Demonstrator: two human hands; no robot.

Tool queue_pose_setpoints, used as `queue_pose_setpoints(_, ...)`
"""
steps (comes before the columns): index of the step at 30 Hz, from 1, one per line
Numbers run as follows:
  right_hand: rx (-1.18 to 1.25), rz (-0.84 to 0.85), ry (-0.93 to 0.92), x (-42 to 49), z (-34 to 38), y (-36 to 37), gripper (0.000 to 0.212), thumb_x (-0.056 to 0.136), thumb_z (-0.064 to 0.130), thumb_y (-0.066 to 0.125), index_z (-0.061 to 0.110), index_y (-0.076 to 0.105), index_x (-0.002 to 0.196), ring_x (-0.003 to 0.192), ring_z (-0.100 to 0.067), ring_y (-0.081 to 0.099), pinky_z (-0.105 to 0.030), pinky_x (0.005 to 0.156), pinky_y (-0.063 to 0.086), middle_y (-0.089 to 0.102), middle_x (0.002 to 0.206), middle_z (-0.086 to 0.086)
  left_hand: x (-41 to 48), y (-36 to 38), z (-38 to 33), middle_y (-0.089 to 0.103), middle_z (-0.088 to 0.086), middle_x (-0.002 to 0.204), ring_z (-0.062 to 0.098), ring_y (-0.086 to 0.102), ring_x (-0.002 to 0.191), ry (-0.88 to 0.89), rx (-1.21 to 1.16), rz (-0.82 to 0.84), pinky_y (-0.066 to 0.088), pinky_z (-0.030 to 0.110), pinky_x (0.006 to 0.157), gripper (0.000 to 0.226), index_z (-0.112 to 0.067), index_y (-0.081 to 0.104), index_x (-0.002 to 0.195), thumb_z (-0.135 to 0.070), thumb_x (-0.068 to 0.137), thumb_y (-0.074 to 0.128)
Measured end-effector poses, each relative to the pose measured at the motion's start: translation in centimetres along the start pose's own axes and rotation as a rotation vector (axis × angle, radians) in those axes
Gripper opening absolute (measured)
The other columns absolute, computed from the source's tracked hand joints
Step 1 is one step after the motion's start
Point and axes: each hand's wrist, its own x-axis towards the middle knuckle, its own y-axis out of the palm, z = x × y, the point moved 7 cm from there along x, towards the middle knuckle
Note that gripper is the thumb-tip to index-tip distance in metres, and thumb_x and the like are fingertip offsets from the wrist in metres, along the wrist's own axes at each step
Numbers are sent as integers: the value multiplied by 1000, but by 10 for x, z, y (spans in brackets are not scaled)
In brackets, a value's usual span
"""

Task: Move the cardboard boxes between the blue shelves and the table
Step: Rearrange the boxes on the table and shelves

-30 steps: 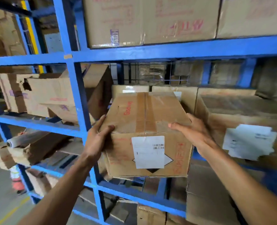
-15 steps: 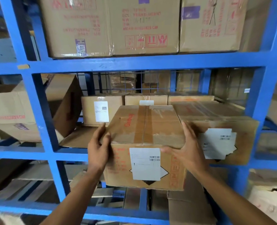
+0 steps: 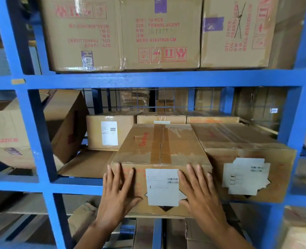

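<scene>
Blue shelf [image 3: 76, 184] carrying the taped box [image 3: 159, 144] your left hand [image 3: 118, 193] and right hand [image 3: 199, 193] press; labelled box [image 3: 247, 177] touching it, right of your right hand.

taped cardboard box [image 3: 159, 144] with a white barcode label [image 3: 162, 186] on its front, upright on the middle level of the blue shelves [image 3: 148, 79], front end overhanging.

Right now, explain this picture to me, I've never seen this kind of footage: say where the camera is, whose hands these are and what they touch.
No machine: a person wears a camera on the head, looking forward and down, so this picture shows their own hands. The left hand and right hand press flat, fingers straight, on the front of a taped cardboard box on the blue shelves. Nothing is gripped. A box with a torn label sits beside it on the right, a smaller labelled box behind, large printed boxes above.
</scene>
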Motion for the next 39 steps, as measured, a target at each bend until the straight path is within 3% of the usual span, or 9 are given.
queue_pose_setpoints(2,-45,11,25,2,-4,20,111,66,31,90,10,28,155,149,-40,21,-55,118,17,22,163,-17,9,15,5,-1,19,166,43,-4,151,-10,45,59,-1,49,120,103,-21,10,160,-58,82,65)
queue_pose_setpoints(4,-76,-10,46,4,-11,38,83,84,6,66,10,26,156,149,-38,22,-53,119,16,14,166,-16,25,31,1,2,18,166,41,-1,152,-2,57,135,7,53,121,111,-19,12,160,-36,76,82)
queue_pose_setpoints(7,-71,32,112,13,-21,61,72,89,-1,42,10,21,157,151,-35,19,-50,120,15,6,167,-13,44,46,-5,-4,14,167,36,-4,153,1,35,188,18,60,120,108,-20,8,161,1,77,73)
queue_pose_setpoints(12,16,144,194,24,-26,77,113,65,-3,83,9,19,157,153,-35,13,-49,121,12,15,166,-14,46,59,9,3,5,168,25,1,155,11,12,263,5,48,122,95,-19,10,160,-27,88,72)
queue_pose_setpoints(19,120,211,227,1,-1,76,109,72,4,78,6,12,158,153,-35,9,-49,122,6,8,166,-17,10,62,7,-6,4,168,21,-7,154,-81,-67,367,12,43,123,103,-19,-3,160,-7,88,69)
queue_pose_setpoints(23,307,326,189,-23,55,95,123,63,19,89,-3,10,156,151,-40,17,-49,122,11,10,164,-24,-64,49,41,-13,0,167,16,-10,154,-255,-103,457,12,38,125,94,-26,-9,159,-28,97,61)
queue_pose_setpoints(26,507,383,79,-26,125,100,133,62,38,90,0,5,157,146,-40,29,-50,117,31,19,161,-25,-138,-3,82,7,-1,165,19,10,153,-366,22,494,10,32,124,78,-20,12,160,-45,95,46)
queue_pose_setpoints(30,794,399,-118,-6,243,78,129,61,52,87,1,16,157,140,-37,42,-46,110,39,29,160,-21,-248,-128,133,40,4,156,26,45,141,-602,236,523,38,38,114,78,-18,36,154,-53,84,47)
queue_pose_setpoints(39,1425,501,-670,13,551,-106,113,65,79,56,0,46,145,134,-34,50,-42,112,38,53,143,-20,-438,-459,84,27,-5,163,16,26,150,-1390,796,399,28,34,118,97,-26,21,158,-77,77,26)
